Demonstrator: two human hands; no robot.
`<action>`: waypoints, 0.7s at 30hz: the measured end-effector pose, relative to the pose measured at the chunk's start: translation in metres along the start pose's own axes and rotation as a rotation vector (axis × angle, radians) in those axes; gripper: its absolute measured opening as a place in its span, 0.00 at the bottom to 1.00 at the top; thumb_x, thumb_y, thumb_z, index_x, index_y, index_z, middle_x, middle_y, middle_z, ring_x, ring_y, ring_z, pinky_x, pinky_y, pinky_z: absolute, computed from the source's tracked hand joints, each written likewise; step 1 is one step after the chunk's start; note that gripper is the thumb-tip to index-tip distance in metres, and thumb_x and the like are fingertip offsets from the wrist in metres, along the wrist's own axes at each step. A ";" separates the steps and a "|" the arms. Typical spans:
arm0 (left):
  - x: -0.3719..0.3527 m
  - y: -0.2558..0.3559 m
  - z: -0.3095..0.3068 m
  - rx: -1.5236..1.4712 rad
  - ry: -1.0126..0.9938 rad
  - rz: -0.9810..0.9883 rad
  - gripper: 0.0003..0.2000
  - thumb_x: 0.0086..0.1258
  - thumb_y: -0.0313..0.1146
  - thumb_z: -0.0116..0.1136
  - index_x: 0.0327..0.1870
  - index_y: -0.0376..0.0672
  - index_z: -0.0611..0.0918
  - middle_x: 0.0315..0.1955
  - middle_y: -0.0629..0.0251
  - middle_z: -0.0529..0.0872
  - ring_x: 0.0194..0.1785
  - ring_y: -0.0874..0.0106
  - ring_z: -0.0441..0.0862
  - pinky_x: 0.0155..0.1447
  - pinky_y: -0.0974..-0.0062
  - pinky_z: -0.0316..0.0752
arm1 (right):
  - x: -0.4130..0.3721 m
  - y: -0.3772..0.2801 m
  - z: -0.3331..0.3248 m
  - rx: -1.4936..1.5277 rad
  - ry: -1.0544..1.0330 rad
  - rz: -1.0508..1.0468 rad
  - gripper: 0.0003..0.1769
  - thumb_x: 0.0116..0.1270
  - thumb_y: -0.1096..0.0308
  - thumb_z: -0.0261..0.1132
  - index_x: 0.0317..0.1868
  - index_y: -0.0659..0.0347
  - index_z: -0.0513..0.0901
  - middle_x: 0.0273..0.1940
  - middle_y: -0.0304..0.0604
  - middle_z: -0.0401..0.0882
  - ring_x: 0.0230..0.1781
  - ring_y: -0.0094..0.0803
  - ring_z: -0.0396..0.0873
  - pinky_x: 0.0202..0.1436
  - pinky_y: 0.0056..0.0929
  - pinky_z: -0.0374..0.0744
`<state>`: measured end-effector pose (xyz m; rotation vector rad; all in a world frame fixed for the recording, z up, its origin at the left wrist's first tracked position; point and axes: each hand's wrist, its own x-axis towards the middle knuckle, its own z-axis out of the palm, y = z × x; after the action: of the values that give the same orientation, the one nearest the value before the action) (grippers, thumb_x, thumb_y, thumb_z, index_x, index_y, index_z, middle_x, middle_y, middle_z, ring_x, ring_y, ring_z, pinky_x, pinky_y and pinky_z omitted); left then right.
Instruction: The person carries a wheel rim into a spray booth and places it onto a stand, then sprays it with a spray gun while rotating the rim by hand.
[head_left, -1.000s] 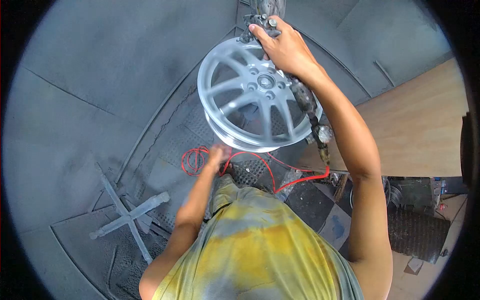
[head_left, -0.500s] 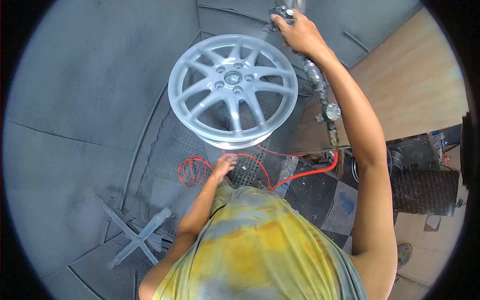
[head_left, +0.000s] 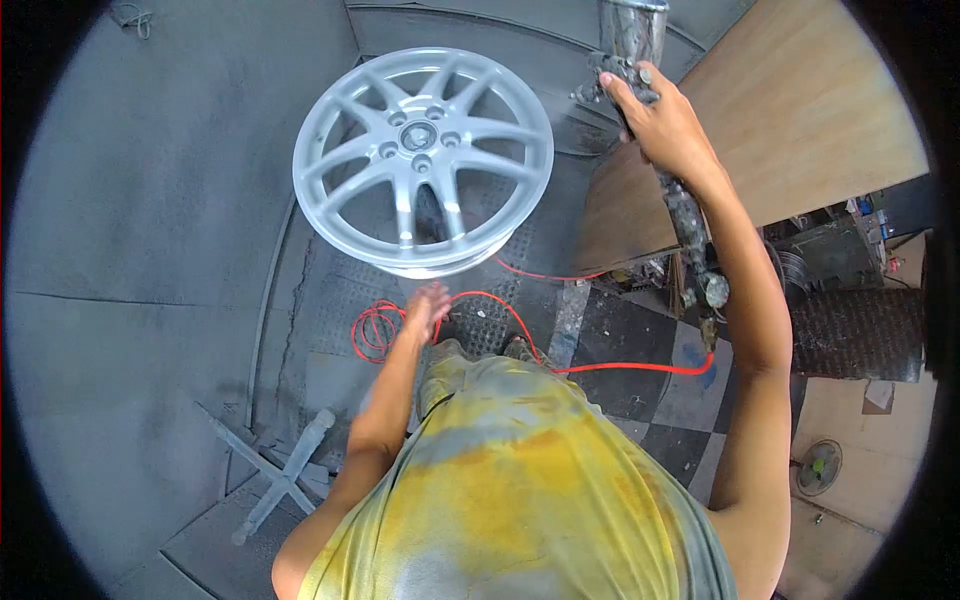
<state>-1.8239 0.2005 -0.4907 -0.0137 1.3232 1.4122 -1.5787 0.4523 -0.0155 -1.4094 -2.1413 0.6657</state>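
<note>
A silver multi-spoke wheel rim (head_left: pixel 421 165) is face up in front of me; what supports it is hidden. In my right hand (head_left: pixel 665 120), at the upper right, is a spray gun (head_left: pixel 622 80) with a metal cup (head_left: pixel 635 28) on top. From the gun's handle a dark fitting with a round gauge runs down to a red hose (head_left: pixel 640 367). My left hand (head_left: pixel 428 308) is just below the rim's near edge, apart from it, slightly blurred, fingers extended, with nothing seen in it.
Coiled red hose (head_left: pixel 372 333) lies on the floor left of my left hand. A grey cross-shaped stand (head_left: pixel 283 475) is at the lower left. A tan board (head_left: pixel 760 130) leans at the right, and a fan (head_left: pixel 820 467) is at the lower right. Grey walls enclose the left and back.
The right hand and spray gun have moved right and down, away from the rim. In view, the rim sits further left and its spokes have turned. My left hand is slightly higher and further left.
</note>
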 end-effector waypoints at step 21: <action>-0.045 -0.077 -0.002 0.620 0.013 -0.183 0.10 0.77 0.37 0.59 0.51 0.42 0.85 0.35 0.66 0.88 0.34 0.72 0.85 0.40 0.69 0.86 | -0.131 0.022 -0.034 0.247 -0.187 -0.080 0.15 0.80 0.61 0.66 0.56 0.64 0.79 0.27 0.37 0.75 0.28 0.21 0.72 0.35 0.28 0.75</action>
<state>-1.7563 0.1481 -0.5137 0.2628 1.6761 0.8086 -1.4962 0.3430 -0.0209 -1.1641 -2.1538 1.0273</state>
